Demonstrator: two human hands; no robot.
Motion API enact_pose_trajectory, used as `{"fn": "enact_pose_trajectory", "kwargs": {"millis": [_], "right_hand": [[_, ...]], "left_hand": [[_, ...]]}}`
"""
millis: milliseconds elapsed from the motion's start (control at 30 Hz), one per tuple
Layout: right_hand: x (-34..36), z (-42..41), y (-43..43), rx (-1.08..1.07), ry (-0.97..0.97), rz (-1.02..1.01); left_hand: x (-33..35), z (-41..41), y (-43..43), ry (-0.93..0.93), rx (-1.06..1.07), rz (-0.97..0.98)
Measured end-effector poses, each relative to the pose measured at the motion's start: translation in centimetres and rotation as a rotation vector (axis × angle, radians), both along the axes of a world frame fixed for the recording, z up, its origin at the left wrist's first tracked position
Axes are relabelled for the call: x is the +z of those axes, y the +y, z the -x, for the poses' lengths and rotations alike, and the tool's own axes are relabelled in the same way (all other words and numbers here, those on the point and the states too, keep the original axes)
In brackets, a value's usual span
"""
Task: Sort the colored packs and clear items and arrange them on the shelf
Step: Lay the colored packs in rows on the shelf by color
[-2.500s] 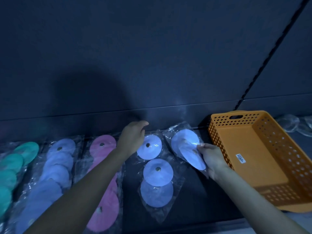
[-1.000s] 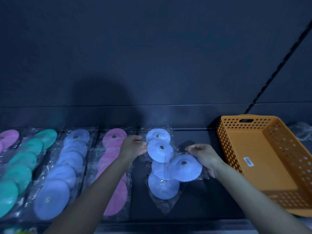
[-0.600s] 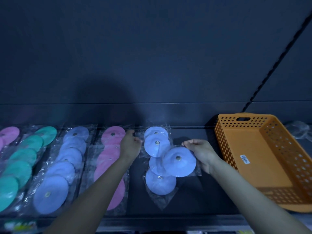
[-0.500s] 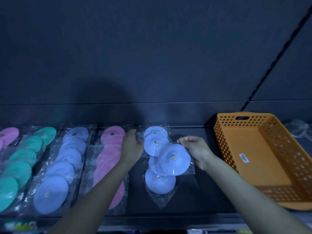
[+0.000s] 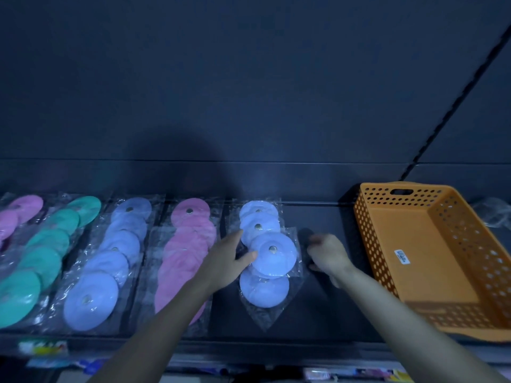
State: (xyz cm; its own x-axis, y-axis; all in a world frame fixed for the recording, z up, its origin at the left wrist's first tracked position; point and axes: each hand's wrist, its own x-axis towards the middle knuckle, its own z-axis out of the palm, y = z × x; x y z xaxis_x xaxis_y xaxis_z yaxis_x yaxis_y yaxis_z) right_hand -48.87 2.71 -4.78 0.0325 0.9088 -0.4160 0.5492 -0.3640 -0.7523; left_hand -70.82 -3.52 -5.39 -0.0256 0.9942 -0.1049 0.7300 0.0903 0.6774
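Your left hand point(image 5: 226, 261) is flat and relaxed, fingers straight. The thumb touches the left edge of the top pack point(image 5: 273, 254), a pale purple disc with a metal stud in a clear bag; no grip on it.

Your right hand point(image 5: 327, 252) is just right of that pack and apart from it. The fingers are loosely bent with nothing visible in them. The hand is blurred, so finer detail is not readable.

Between the hands, the top pack lies on a column of pale purple discs point(image 5: 264, 288) that runs from the back of the shelf point(image 5: 318, 313) toward you. Two discs show behind the top pack and one in front of it.

Left of the left hand:
- The pink row point(image 5: 188, 244) is just beside it, partly under your forearm.
- Next is a purple row point(image 5: 110, 258).
- Then a teal row point(image 5: 47, 258).
- More pink discs point(image 5: 16, 214) sit at the far edge.

All are in clear bags, overlapping front to back.

Right of the right hand, an orange basket point(image 5: 367, 244) with perforated walls is near but not touching. A small white label point(image 5: 401, 256) lies on its floor. Beyond the basket's far corner are clear items point(image 5: 492, 214), too dim to identify.

Coloured tags point(image 5: 41, 348) sit on the shelf's front edge, below your left arm.
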Motion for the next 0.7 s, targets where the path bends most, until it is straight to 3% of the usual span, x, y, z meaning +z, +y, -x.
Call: {"fn": "enact_pose_trajectory", "kwargs": {"millis": [167,333,433,600,700], "right_hand": [[0.0,0.3,-1.0,0.000,0.176,0.167],[-0.3,0.1,-2.0,-0.068,0.306,0.228],[-0.5,-0.9,-1.8,-0.092,0.142,0.109],[1.1,-3.9,-0.7,0.145,-0.528,-0.251],[1.4,-4.8,0.2,0.168,-0.642,-0.386]], "left_hand": [[0.6,-0.9,0.4,0.004,0.096,0.022],[1.0,-1.4,1.2,0.166,0.056,0.076],[0.8,-1.2,1.4,0.223,0.090,0.075],[0.3,-1.0,1.2,0.243,0.113,0.072],[0.1,-1.1,1.2,0.213,0.107,0.081]]}}
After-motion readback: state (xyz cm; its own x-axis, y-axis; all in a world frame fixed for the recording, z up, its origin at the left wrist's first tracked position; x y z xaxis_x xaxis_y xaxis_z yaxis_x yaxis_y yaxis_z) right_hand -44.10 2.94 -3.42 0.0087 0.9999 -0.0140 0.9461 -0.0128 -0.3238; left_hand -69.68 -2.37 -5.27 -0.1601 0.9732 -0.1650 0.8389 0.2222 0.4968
